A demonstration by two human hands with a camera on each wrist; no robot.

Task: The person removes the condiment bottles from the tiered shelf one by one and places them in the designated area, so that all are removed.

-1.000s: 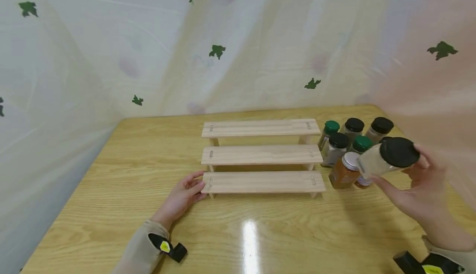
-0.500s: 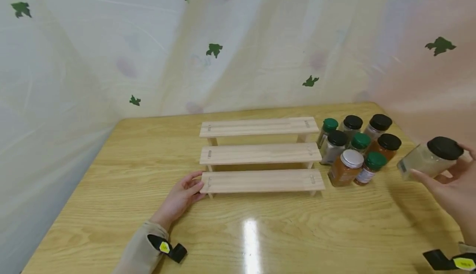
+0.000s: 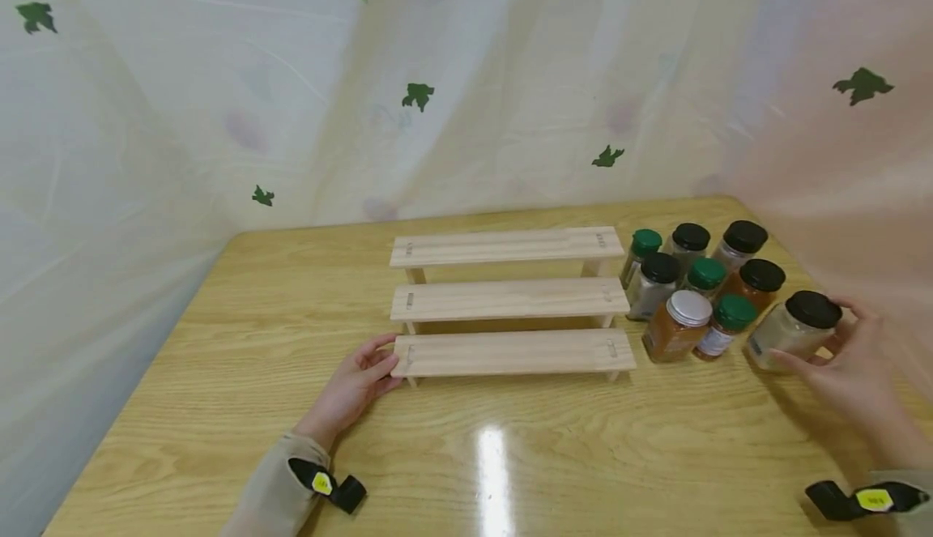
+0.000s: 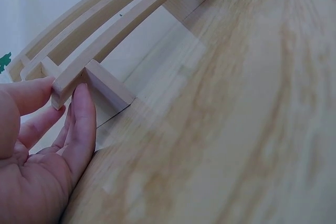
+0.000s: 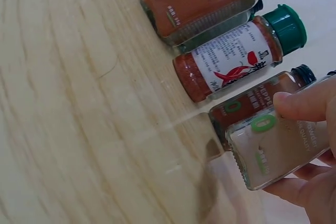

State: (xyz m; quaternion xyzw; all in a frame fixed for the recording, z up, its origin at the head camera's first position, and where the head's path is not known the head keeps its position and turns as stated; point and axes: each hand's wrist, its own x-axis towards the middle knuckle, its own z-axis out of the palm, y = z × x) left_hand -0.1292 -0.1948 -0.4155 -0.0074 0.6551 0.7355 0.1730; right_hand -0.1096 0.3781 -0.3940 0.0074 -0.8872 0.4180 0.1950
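Observation:
My left hand (image 3: pixel 357 381) pinches the left end of the lowest board of a three-tier wooden shelf rack (image 3: pixel 513 353). In the left wrist view, thumb and fingers lie on either side of the board end (image 4: pixel 71 85). At the right of the table, my right hand (image 3: pixel 853 367) grips a square glass spice jar (image 3: pixel 783 336) of pale powder with a black lid. It stands nearly upright beside the other jars, close over the tabletop. The right wrist view shows the thumb on one side of the pale jar (image 5: pixel 275 148) and fingers on the other.
Several spice jars with black and green lids stand grouped right of the rack, among them an orange jar with a silver lid (image 3: pixel 678 330) and a small green-lidded jar (image 3: pixel 722 330). A leaf-patterned curtain (image 3: pixel 466 116) hangs behind the wooden table (image 3: pixel 219 375).
My right hand has carried the pale-powder jar rightward away from the rack, then down and slightly left to the group's front right. My left hand keeps its hold on the rack.

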